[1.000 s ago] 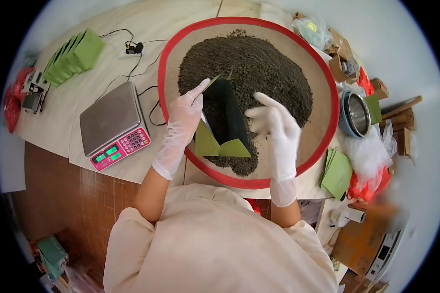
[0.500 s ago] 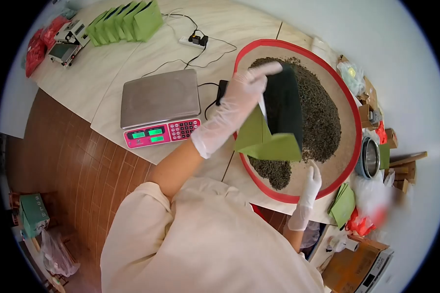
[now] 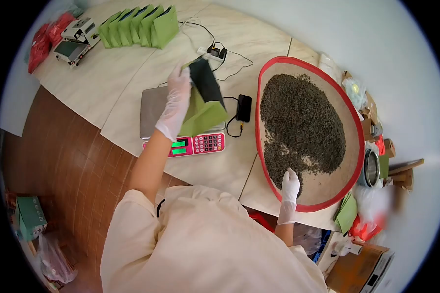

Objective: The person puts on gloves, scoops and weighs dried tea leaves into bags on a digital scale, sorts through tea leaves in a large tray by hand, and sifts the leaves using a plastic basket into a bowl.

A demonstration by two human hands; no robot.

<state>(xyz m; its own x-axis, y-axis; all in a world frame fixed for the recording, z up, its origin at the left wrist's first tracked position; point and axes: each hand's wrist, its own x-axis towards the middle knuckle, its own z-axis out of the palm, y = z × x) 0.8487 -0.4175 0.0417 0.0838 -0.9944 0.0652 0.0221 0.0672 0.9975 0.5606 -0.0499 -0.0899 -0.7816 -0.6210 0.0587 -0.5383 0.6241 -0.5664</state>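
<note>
My gloved left hand [image 3: 180, 83] is closed on the upper edge of a green pouch [image 3: 205, 117] with a dark panel. It holds the pouch, tilted, over the metal plate of a digital scale [image 3: 150, 113]; whether the pouch touches the plate I cannot tell. Part of the pink display panel shows below it. On the right, a round red-rimmed tray [image 3: 263, 168] bears a heap of dark dried leaves or granules [image 3: 303, 122]. At its near edge, over the smaller pile, my gloved right hand [image 3: 290, 185] has its fingers curled in; their contents are hidden.
Several green pouches [image 3: 139, 27] stand in a row at the back left, beside a small machine [image 3: 76, 44]. A power strip [image 3: 212, 52] with cables and a phone [image 3: 243, 108] lie between scale and tray. Metal bowls [image 3: 371, 168] and flat green pouches [image 3: 346, 213] are at the right.
My left hand has carried the green pouch left from above the tray to the scale. My right hand has moved left to the smaller pile, its fingers now curled. The view has shifted slightly.
</note>
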